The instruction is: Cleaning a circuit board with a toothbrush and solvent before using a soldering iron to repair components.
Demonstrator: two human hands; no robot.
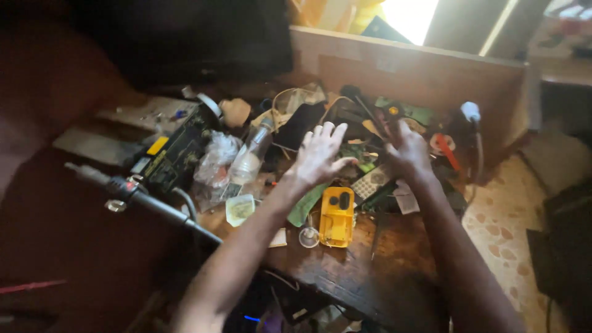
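Note:
My left hand [320, 154] hovers over the cluttered wooden bench [364, 271], palm down, fingers spread, holding nothing. My right hand [408, 151] reaches beside it into a pile of dark parts, its fingertips against a thin dark rod [369, 114]; whether it grips the rod is hidden. Below the hands lie a yellow handheld device [337, 216], a grey keypad [372, 180] and a green board strip [307, 205]. A clear plastic bottle [251, 157] lies to the left of my left hand.
A black hot-air handle [145, 198] and its hose jut in from the left, by a black box unit [176, 154] and a crumpled clear bag [216, 157]. A white plug [470, 111] and red-handled tool [447, 150] sit right. A brown board [419, 68] stands behind; tiled floor [502, 222] lies right.

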